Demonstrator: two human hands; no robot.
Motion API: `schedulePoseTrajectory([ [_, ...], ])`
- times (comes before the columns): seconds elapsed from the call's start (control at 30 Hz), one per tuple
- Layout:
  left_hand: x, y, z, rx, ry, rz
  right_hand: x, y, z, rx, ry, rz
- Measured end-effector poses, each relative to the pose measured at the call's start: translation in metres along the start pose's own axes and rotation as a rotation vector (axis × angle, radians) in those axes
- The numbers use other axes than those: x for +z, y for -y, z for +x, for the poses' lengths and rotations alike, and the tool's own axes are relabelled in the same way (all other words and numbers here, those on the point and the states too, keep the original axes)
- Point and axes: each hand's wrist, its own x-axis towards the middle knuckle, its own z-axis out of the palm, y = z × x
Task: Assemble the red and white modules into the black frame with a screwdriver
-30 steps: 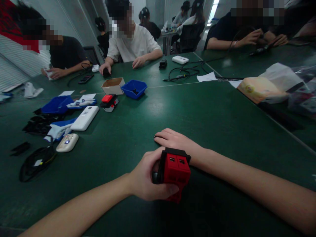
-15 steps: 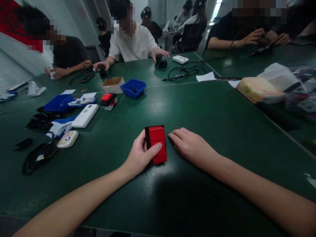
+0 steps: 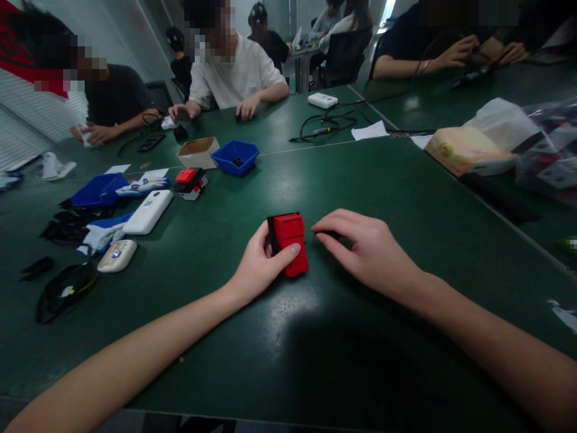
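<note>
My left hand (image 3: 261, 255) is wrapped round a red and black plastic block-shaped piece (image 3: 291, 231), its thumb pressed across the red face. The piece is tilted up a little above the green table, its black side toward my palm. Just right of it, my right hand (image 3: 360, 237) is closed in a pinch, fingertips pointing at the piece but apart from it. Something small and dark shows between those fingertips, too small to name.
A similar red, black and white piece (image 3: 192, 182) stands at the left, near a blue bin (image 3: 237, 157) and a cardboard box (image 3: 198, 152). White power bank (image 3: 148, 211), gloves (image 3: 106, 231) and coiled cable (image 3: 67, 291) lie further left. Plastic bags (image 3: 500, 129) lie right. Several people sit around.
My right hand has lifted and turned, its fingers now in a pinch by the piece. My left hand still holds the piece, tilted slightly more. Across the table, a person's hand has moved left.
</note>
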Motion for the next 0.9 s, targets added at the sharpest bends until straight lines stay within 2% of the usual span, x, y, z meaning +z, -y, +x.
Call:
schedulePoseTrajectory([
  [0.1,-0.003,0.004,0.005,0.008,0.003,-0.036,-0.006,0.009,-0.003,0.065,-0.090,0.135],
  [0.3,-0.006,0.002,0.001,0.043,0.074,-0.007,0.012,0.019,-0.011,0.048,-0.073,0.319],
  [0.47,-0.003,0.003,-0.001,0.042,0.142,-0.060,0.018,0.023,-0.016,0.005,-0.116,0.271],
  [0.67,-0.003,0.007,-0.005,0.080,0.159,-0.064,0.016,0.027,-0.017,-0.090,-0.142,0.265],
  [0.9,-0.004,0.005,-0.010,0.068,0.167,0.014,0.015,0.029,-0.020,-0.081,-0.162,0.263],
])
